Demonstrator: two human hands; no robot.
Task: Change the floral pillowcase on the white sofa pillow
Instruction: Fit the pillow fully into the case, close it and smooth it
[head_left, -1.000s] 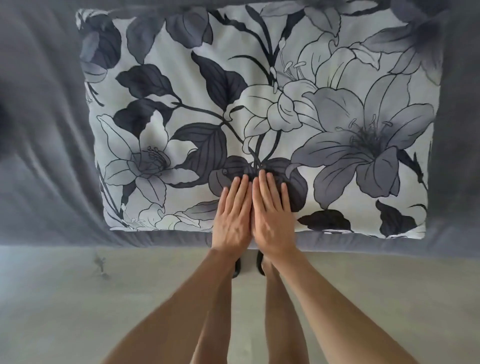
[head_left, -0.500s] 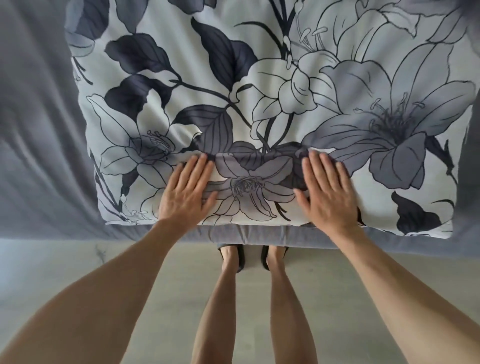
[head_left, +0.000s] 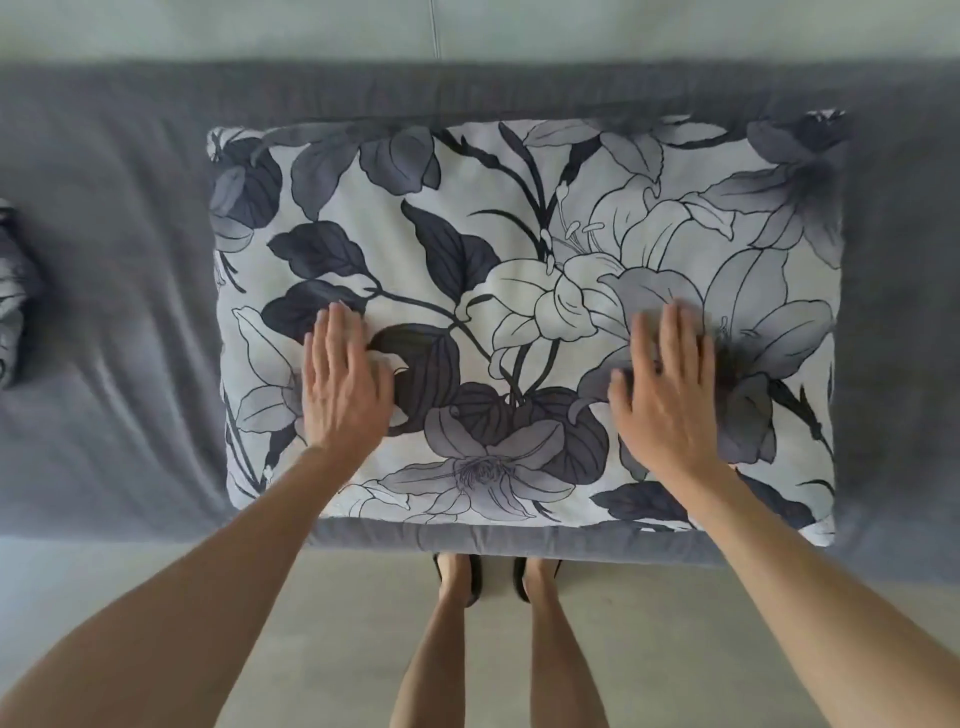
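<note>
Your left hand (head_left: 345, 387) and right hand (head_left: 662, 395) lie flat, fingers straight, on the floral pillowcase (head_left: 524, 322) | pillow at frame centre on the grey sofa (head_left: 104, 364) | case looks fully on — likely only smoothing left — crumpled fabric (head_left: 13, 291) at left edge.

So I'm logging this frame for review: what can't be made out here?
- Pillow inside the floral pillowcase: covered by fabric, head view.
- Patterned cloth: cut off by left edge.
- Right hand: fingers motion-blurred.
- Left hand: palm contact hidden underneath.
</note>
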